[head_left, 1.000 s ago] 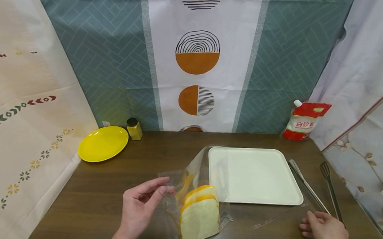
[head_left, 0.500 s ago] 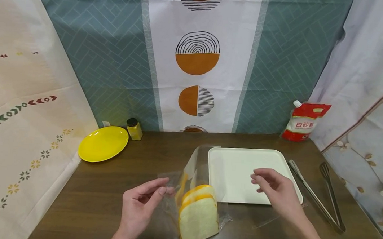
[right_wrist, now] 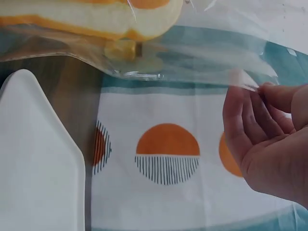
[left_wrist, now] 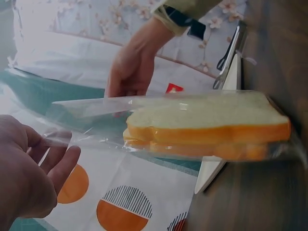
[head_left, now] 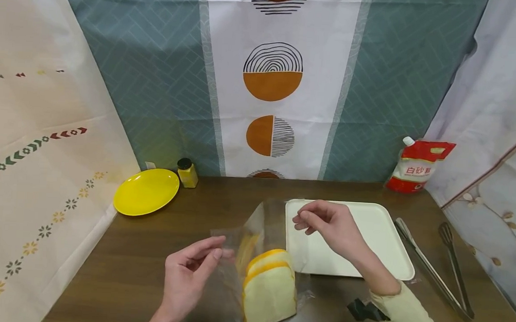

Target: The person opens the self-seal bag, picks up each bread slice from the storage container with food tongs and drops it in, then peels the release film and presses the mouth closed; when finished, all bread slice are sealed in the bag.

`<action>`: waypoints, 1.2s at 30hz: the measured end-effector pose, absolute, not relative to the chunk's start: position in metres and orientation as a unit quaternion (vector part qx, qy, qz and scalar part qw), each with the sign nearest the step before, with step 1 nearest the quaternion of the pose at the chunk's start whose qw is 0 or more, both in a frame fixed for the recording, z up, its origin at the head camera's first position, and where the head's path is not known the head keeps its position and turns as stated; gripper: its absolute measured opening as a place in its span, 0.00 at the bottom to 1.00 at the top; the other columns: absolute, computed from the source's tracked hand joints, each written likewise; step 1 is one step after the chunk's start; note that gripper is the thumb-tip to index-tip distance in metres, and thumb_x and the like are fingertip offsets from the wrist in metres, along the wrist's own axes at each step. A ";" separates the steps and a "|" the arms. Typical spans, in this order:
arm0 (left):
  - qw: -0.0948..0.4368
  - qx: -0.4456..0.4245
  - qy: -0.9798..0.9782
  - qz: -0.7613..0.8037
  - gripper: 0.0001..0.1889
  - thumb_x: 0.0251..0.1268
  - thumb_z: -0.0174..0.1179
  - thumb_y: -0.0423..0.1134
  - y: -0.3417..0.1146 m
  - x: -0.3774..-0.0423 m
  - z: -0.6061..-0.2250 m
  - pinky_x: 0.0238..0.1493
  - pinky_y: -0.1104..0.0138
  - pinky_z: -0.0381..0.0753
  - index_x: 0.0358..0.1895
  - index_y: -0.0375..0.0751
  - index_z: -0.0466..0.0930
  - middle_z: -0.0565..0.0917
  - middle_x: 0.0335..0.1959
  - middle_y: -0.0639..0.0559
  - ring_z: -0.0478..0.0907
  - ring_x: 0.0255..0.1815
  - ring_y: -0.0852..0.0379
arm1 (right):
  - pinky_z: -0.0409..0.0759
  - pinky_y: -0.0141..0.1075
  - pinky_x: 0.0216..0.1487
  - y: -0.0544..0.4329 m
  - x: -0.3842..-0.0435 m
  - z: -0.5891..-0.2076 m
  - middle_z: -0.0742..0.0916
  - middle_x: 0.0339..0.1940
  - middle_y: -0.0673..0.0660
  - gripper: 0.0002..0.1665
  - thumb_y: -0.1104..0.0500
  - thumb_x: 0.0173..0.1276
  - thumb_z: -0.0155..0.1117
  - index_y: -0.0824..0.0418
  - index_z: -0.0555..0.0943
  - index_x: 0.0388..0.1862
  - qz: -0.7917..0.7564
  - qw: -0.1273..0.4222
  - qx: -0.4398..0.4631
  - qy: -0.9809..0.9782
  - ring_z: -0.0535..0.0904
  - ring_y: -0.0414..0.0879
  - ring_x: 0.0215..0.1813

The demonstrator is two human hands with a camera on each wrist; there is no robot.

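Observation:
Slices of white bread [head_left: 270,298] with orange crust stand in a clear plastic bag [head_left: 273,222] at the front middle of the table. My left hand [head_left: 186,279] pinches the left edge of the bag's mouth between thumb and forefinger. On the opposite side, my right hand [head_left: 331,228] pinches the other edge, as the right wrist view shows with thumb and finger at the film [right_wrist: 202,72]. The bag's mouth faces up, with a gap between its two sides. In the left wrist view the bread [left_wrist: 207,113] lies in the lower part of the bag.
A white tray [head_left: 368,235] lies right behind the bag, partly under my right arm. Metal tongs [head_left: 432,267] lie to its right. A red and white pouch [head_left: 417,167] stands at the back right. A yellow plate [head_left: 147,191] and a small black-lidded jar [head_left: 187,174] are back left.
My right hand has come from the table's right side, by the tongs, across the tray to the bag's right edge and taken hold there. My left hand has stayed on the bag.

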State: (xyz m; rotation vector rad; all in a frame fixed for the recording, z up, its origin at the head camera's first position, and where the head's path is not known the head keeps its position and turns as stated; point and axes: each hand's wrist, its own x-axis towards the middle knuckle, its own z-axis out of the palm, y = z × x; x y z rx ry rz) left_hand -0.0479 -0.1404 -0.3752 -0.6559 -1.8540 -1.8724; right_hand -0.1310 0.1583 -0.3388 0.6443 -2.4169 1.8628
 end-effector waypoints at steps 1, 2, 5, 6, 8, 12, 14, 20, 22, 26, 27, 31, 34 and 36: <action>0.211 -0.226 -0.669 -0.676 0.14 0.64 0.56 0.15 -0.142 -0.048 -0.375 0.37 0.65 0.86 0.51 0.23 0.81 0.89 0.35 0.40 0.88 0.34 0.51 | 0.86 0.42 0.40 0.161 -0.129 -0.338 0.90 0.36 0.59 0.07 0.64 0.71 0.66 0.68 0.84 0.42 0.605 0.010 0.203 -0.770 0.88 0.52 0.37; 0.210 -0.218 -0.668 -0.680 0.14 0.64 0.56 0.15 -0.143 -0.048 -0.374 0.37 0.64 0.86 0.51 0.23 0.81 0.89 0.36 0.40 0.88 0.34 0.51 | 0.86 0.43 0.39 0.164 -0.127 -0.337 0.90 0.36 0.59 0.07 0.64 0.71 0.66 0.68 0.84 0.42 0.612 0.011 0.198 -0.765 0.88 0.52 0.36; 0.202 -0.200 -0.657 -0.698 0.13 0.66 0.55 0.15 -0.147 -0.050 -0.372 0.37 0.61 0.86 0.50 0.23 0.81 0.88 0.37 0.37 0.88 0.33 0.49 | 0.86 0.44 0.38 0.173 -0.117 -0.335 0.89 0.34 0.60 0.07 0.65 0.71 0.66 0.70 0.83 0.42 0.622 0.015 0.196 -0.758 0.88 0.53 0.35; 0.201 -0.196 -0.654 -0.702 0.12 0.66 0.55 0.15 -0.148 -0.051 -0.372 0.37 0.60 0.86 0.50 0.23 0.81 0.88 0.37 0.36 0.88 0.33 0.48 | 0.87 0.45 0.38 0.176 -0.114 -0.334 0.89 0.34 0.60 0.07 0.66 0.70 0.66 0.70 0.83 0.42 0.624 0.016 0.198 -0.756 0.88 0.53 0.34; 0.192 -0.186 -0.650 -0.711 0.11 0.67 0.55 0.16 -0.149 -0.051 -0.370 0.37 0.57 0.85 0.49 0.22 0.81 0.88 0.37 0.35 0.88 0.33 0.47 | 0.87 0.45 0.37 0.180 -0.108 -0.333 0.89 0.33 0.61 0.07 0.66 0.70 0.65 0.71 0.83 0.42 0.625 0.016 0.204 -0.753 0.88 0.53 0.33; 0.178 -0.165 -0.653 -0.717 0.08 0.68 0.56 0.18 -0.148 -0.050 -0.367 0.38 0.55 0.85 0.46 0.22 0.81 0.88 0.36 0.35 0.88 0.35 0.46 | 0.86 0.45 0.36 0.184 -0.100 -0.333 0.89 0.31 0.61 0.06 0.68 0.70 0.65 0.72 0.83 0.41 0.629 0.016 0.218 -0.746 0.88 0.55 0.32; 0.173 -0.158 -0.651 -0.722 0.07 0.68 0.56 0.18 -0.147 -0.049 -0.365 0.39 0.54 0.84 0.45 0.21 0.81 0.88 0.35 0.35 0.88 0.35 0.46 | 0.86 0.45 0.35 0.185 -0.097 -0.334 0.89 0.31 0.61 0.04 0.69 0.70 0.64 0.72 0.82 0.41 0.631 0.020 0.222 -0.743 0.88 0.55 0.31; 0.163 -0.141 -0.659 -0.720 0.05 0.67 0.60 0.22 -0.144 -0.050 -0.360 0.41 0.56 0.85 0.43 0.21 0.82 0.88 0.35 0.36 0.88 0.36 0.46 | 0.86 0.47 0.32 0.190 -0.096 -0.338 0.89 0.31 0.61 0.05 0.73 0.69 0.63 0.69 0.82 0.43 0.646 0.029 0.232 -0.726 0.88 0.52 0.30; 0.165 -0.125 -0.671 -0.712 0.05 0.67 0.61 0.23 -0.143 -0.051 -0.358 0.42 0.59 0.86 0.42 0.24 0.84 0.88 0.34 0.37 0.88 0.36 0.48 | 0.86 0.47 0.31 0.191 -0.096 -0.339 0.89 0.31 0.61 0.06 0.73 0.69 0.63 0.67 0.83 0.43 0.652 0.030 0.236 -0.720 0.88 0.52 0.30; 0.162 -0.105 -0.681 -0.706 0.05 0.67 0.63 0.25 -0.142 -0.053 -0.357 0.42 0.60 0.85 0.43 0.27 0.85 0.88 0.31 0.38 0.88 0.34 0.48 | 0.86 0.47 0.30 0.193 -0.097 -0.340 0.89 0.31 0.62 0.10 0.74 0.69 0.62 0.64 0.83 0.46 0.655 0.033 0.242 -0.715 0.87 0.53 0.28; 0.161 -0.104 -0.681 -0.707 0.05 0.67 0.63 0.25 -0.142 -0.054 -0.357 0.42 0.60 0.85 0.43 0.27 0.85 0.88 0.30 0.38 0.88 0.34 0.48 | 0.86 0.47 0.30 0.193 -0.097 -0.341 0.89 0.31 0.62 0.11 0.74 0.69 0.62 0.64 0.83 0.47 0.656 0.033 0.242 -0.715 0.87 0.53 0.28; 0.151 -0.124 -0.670 -0.716 0.07 0.67 0.62 0.23 -0.143 -0.058 -0.358 0.42 0.57 0.85 0.46 0.26 0.84 0.87 0.31 0.36 0.88 0.32 0.46 | 0.86 0.47 0.29 0.195 -0.098 -0.342 0.89 0.32 0.62 0.13 0.74 0.70 0.61 0.61 0.84 0.47 0.663 0.027 0.241 -0.708 0.87 0.53 0.29; 0.142 -0.146 -0.663 -0.720 0.09 0.67 0.61 0.23 -0.144 -0.060 -0.359 0.42 0.55 0.85 0.47 0.26 0.83 0.88 0.32 0.36 0.88 0.32 0.45 | 0.86 0.47 0.28 0.196 -0.098 -0.344 0.89 0.32 0.61 0.14 0.74 0.70 0.60 0.60 0.84 0.47 0.673 0.019 0.244 -0.698 0.88 0.52 0.29; 0.136 -0.158 -0.659 -0.723 0.09 0.68 0.60 0.23 -0.145 -0.062 -0.360 0.41 0.54 0.85 0.48 0.26 0.83 0.88 0.33 0.36 0.88 0.32 0.45 | 0.86 0.47 0.28 0.197 -0.099 -0.345 0.89 0.31 0.60 0.15 0.74 0.71 0.59 0.58 0.85 0.47 0.678 0.013 0.246 -0.692 0.87 0.52 0.28</action>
